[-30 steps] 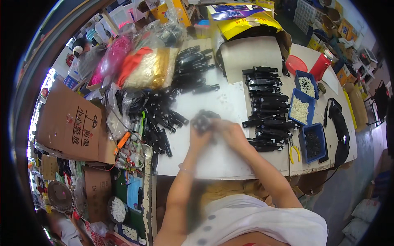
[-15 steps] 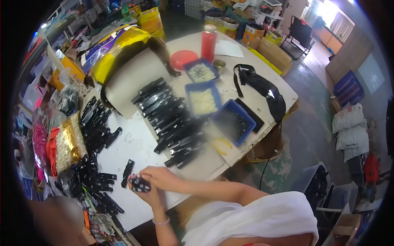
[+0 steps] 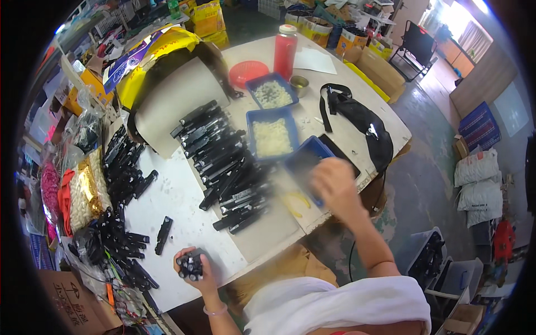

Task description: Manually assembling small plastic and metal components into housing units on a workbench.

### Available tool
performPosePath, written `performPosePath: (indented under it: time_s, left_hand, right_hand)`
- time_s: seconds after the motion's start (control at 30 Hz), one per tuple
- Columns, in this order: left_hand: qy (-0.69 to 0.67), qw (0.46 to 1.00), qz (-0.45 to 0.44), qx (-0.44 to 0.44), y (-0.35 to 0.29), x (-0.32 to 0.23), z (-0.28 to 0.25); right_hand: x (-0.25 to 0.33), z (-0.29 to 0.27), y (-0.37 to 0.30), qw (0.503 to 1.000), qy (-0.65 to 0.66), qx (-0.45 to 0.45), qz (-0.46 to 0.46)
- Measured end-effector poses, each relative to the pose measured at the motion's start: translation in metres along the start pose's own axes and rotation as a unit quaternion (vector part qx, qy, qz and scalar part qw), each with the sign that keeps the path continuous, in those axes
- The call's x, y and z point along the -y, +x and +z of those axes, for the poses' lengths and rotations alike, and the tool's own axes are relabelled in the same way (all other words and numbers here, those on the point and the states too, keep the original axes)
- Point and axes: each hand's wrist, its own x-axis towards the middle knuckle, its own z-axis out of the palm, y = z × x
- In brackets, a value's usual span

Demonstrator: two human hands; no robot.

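Near the table's front edge, my left hand is closed around a cluster of small black pieces with round, shiny ends. My right hand hangs over the near side of a blue tray; its fingers are smeared by motion, so whether they hold anything does not show. That tray's contents are partly hidden. A single slim black part lies just beyond my left hand. Rows of long black parts cover the middle of the table.
Two more blue trays hold white pieces. Yellow-handled pliers lie by the rows. Farther back stand a red bottle, a red dish and a metal cup. A black pouch lies right; more black parts pile up left.
My right hand has left my left hand and swung right to the blue tray. My left hand keeps hold of the black cluster, whose ends now face up more openly.
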Motion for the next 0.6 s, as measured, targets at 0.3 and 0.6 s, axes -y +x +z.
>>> performPosePath:
  time_s: [0.3,0.6]
  left_hand:
    - [-0.085,0.977,-0.013,0.195,-0.035,-0.054,0.100]
    - [-0.063,0.970,0.051,0.229,-0.047,-0.041,0.139]
  right_hand:
    - [-0.065,-0.019,-0.023,0.979,-0.075,0.188,0.012]
    - [-0.071,-0.011,-0.007,0.944,-0.131,0.281,-0.112]
